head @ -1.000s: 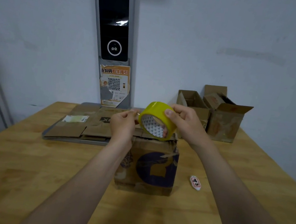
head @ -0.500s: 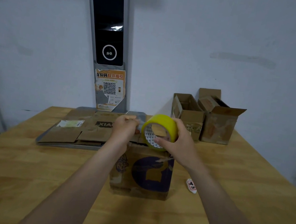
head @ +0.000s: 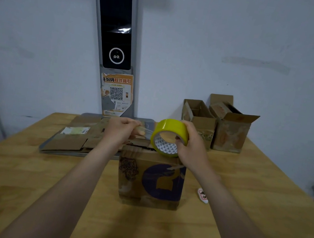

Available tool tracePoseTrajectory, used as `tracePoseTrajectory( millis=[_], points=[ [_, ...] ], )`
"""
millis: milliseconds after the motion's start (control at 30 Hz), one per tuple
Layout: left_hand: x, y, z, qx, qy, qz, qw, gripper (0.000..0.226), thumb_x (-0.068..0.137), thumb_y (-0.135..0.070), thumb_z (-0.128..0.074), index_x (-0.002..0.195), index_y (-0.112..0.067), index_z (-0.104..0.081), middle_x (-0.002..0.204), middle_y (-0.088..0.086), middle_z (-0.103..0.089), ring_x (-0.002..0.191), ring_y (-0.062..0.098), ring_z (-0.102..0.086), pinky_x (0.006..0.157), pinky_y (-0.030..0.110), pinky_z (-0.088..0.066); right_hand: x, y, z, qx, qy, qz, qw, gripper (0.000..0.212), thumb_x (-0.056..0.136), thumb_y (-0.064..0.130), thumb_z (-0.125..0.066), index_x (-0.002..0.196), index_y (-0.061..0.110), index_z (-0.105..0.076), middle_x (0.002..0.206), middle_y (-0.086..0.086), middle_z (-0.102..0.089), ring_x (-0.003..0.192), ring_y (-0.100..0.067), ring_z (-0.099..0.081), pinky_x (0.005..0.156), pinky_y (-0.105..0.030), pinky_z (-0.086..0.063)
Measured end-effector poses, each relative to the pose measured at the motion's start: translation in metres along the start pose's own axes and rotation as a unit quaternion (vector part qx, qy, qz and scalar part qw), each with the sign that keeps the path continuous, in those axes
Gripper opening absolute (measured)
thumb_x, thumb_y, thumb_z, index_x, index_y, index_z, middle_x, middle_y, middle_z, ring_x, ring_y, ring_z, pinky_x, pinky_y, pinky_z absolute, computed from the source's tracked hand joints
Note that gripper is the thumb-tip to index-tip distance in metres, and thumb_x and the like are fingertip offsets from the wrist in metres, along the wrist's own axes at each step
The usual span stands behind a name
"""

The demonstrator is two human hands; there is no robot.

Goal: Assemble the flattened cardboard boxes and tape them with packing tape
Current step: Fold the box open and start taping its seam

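Packing tape on a yellow roll (head: 170, 129) sits over the top rear edge of the upright brown cardboard box with a purple print (head: 152, 180), which stands near the middle of the wooden desk (head: 24, 181); whether roll and box touch I cannot tell. The right hand (head: 192, 146) grips the roll, fingers curled over its outer band. The left hand (head: 119, 132), just left of the roll, pinches the end of a clear strip of tape (head: 147, 132) drawn out between them. Flattened cardboard sheets (head: 73, 139) lie toward the far left edge, and two open cardboard boxes (head: 230, 132) stand at the far right corner.
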State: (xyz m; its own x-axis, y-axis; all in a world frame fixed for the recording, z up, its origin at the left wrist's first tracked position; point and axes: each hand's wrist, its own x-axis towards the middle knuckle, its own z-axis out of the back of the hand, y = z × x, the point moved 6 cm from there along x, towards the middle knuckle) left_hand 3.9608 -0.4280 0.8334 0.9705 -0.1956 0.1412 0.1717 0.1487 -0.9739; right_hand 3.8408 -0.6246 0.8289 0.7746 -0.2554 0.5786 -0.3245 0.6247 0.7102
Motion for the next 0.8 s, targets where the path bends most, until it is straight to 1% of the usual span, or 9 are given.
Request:
tracePoseTrajectory(
  millis=[133,233,333,433,467,533,600,700,800],
  points=[
    [-0.004,0.001,0.009,0.032,-0.014,-0.025,0.999,0.016,0.096,-0.033,-0.071,0.083,-0.033,-0.081,0.072,-0.022,-0.074,0.067,0.010,-0.067,0.043,0.017,-0.047,0.004,0.006,0.008,0.003,-0.041,0.011,0.999,0.043,0.097,-0.003,-0.055,0.129,0.026,-0.055,0.113,0.007,-0.060,0.101,-0.006,-0.057,0.080,-0.016,-0.045],
    [-0.005,0.007,0.013,-0.032,-0.023,-0.013,0.999,0.013,0.090,-0.033,-0.079,0.078,-0.033,-0.081,0.068,-0.014,-0.073,0.068,0.011,-0.062,0.052,0.022,-0.052,0.004,0.010,0.014,0.039,-0.094,0.006,0.995,0.032,0.101,0.007,-0.055,0.119,0.033,-0.057,0.109,0.019,-0.060,0.101,0.007,-0.056,0.078,-0.008,-0.045],
    [-0.006,0.014,0.013,-0.103,-0.038,0.011,0.994,0.007,0.087,-0.031,-0.083,0.080,-0.028,-0.082,0.066,-0.010,-0.074,0.073,0.012,-0.068,0.064,0.027,-0.058,0.004,0.013,0.014,0.040,-0.123,0.000,0.992,0.023,0.104,0.016,-0.056,0.119,0.033,-0.058,0.108,0.020,-0.061,0.101,0.005,-0.057,0.083,-0.017,-0.048],
    [-0.008,0.018,0.012,-0.115,-0.061,0.021,0.991,0.006,0.088,-0.027,-0.082,0.081,-0.026,-0.082,0.061,-0.014,-0.071,0.063,0.006,-0.062,0.052,0.021,-0.050,0.006,0.020,0.012,-0.032,-0.104,0.028,0.994,0.033,0.105,0.009,-0.052,0.134,0.024,-0.056,0.125,0.006,-0.061,0.117,-0.008,-0.055,0.097,-0.025,-0.047],
    [-0.008,0.020,0.015,-0.110,-0.072,0.021,0.991,0.011,0.088,-0.026,-0.081,0.077,-0.028,-0.082,0.063,-0.015,-0.071,0.062,0.004,-0.061,0.048,0.018,-0.047,0.006,0.021,0.013,-0.066,-0.091,0.039,0.993,0.039,0.104,0.004,-0.051,0.139,0.020,-0.054,0.130,0.000,-0.058,0.121,-0.015,-0.053,0.097,-0.026,-0.045],
    [-0.005,0.024,0.028,-0.119,-0.110,0.030,0.986,0.014,0.088,-0.026,-0.081,0.074,-0.029,-0.079,0.074,-0.010,-0.075,0.064,0.008,-0.057,0.050,0.021,-0.044,0.008,0.023,0.019,-0.161,-0.060,0.062,0.983,0.053,0.097,-0.007,-0.052,0.144,0.019,-0.052,0.126,-0.006,-0.053,0.118,-0.025,-0.049,0.087,-0.030,-0.042],
    [0.000,0.027,0.041,-0.142,-0.125,0.043,0.981,0.009,0.085,-0.027,-0.083,0.077,-0.027,-0.080,0.081,-0.004,-0.075,0.069,0.016,-0.054,0.055,0.026,-0.043,0.007,0.019,0.025,-0.218,-0.035,0.072,0.973,0.064,0.089,-0.011,-0.056,0.143,0.022,-0.054,0.116,-0.002,-0.048,0.116,-0.028,-0.047,0.085,-0.036,-0.043],
    [0.004,0.029,0.043,-0.157,-0.104,0.056,0.981,0.005,0.083,-0.028,-0.086,0.082,-0.024,-0.082,0.084,-0.001,-0.076,0.071,0.016,-0.060,0.053,0.027,-0.046,0.006,0.011,0.039,-0.110,-0.103,0.010,0.989,0.055,0.090,-0.008,-0.058,0.136,0.022,-0.061,0.126,-0.002,-0.060,0.121,-0.024,-0.054,0.097,-0.040,-0.050],
    [0.004,0.036,0.042,-0.155,-0.091,0.062,0.982,0.006,0.083,-0.027,-0.086,0.080,-0.023,-0.082,0.067,-0.007,-0.066,0.055,0.009,-0.051,0.047,0.023,-0.043,0.004,0.008,0.036,-0.100,-0.123,-0.018,0.987,0.045,0.093,-0.004,-0.061,0.132,0.020,-0.064,0.127,-0.004,-0.063,0.120,-0.023,-0.057,0.099,-0.041,-0.051]
  ],
)
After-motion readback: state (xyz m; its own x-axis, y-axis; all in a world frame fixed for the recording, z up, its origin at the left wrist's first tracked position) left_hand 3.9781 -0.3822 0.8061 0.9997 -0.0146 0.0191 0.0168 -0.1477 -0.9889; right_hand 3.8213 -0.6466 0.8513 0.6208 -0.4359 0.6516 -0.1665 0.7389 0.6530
